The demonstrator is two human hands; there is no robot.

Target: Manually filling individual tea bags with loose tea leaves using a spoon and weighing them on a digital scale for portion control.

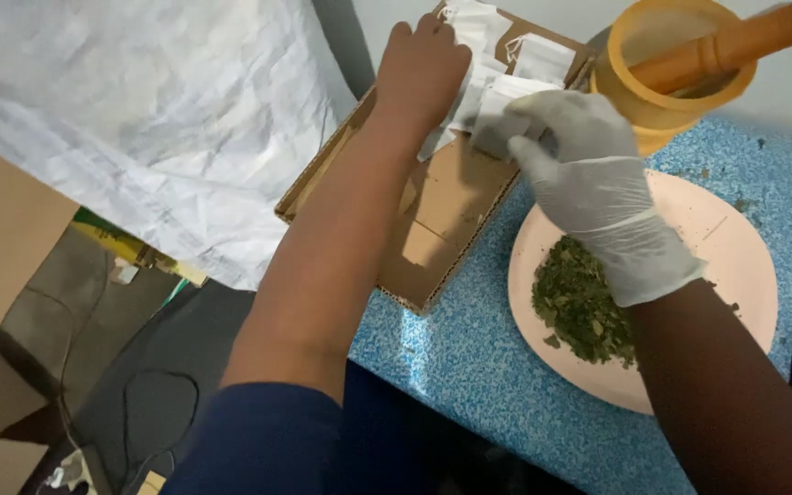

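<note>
Reaching across a blue speckled counter [469, 357], a person is working with both hands over a shallow cardboard tray [433, 229]. The left hand [422, 69], bare, is lying palm down on a loose pile of small white paper sachets [478, 37] at the tray's far end; its fingers are curled over them, though whether they are actually gripping any cannot be told. The right hand [588, 156], wearing a white glove, is pinching one white sachet [504, 115] between thumb and fingertips, just above the tray's right edge. That sachet is lying roughly flat, its long axis running from left to right, with its free end pointing left toward the bare hand. Beneath the gloved wrist, a round pale pink plate [735, 247] is holding a heap of crushed green leaves [584, 302]. Behind the plate is standing a wooden mortar [662, 110], its pestle [735, 41] leaning out to the right.
</note>
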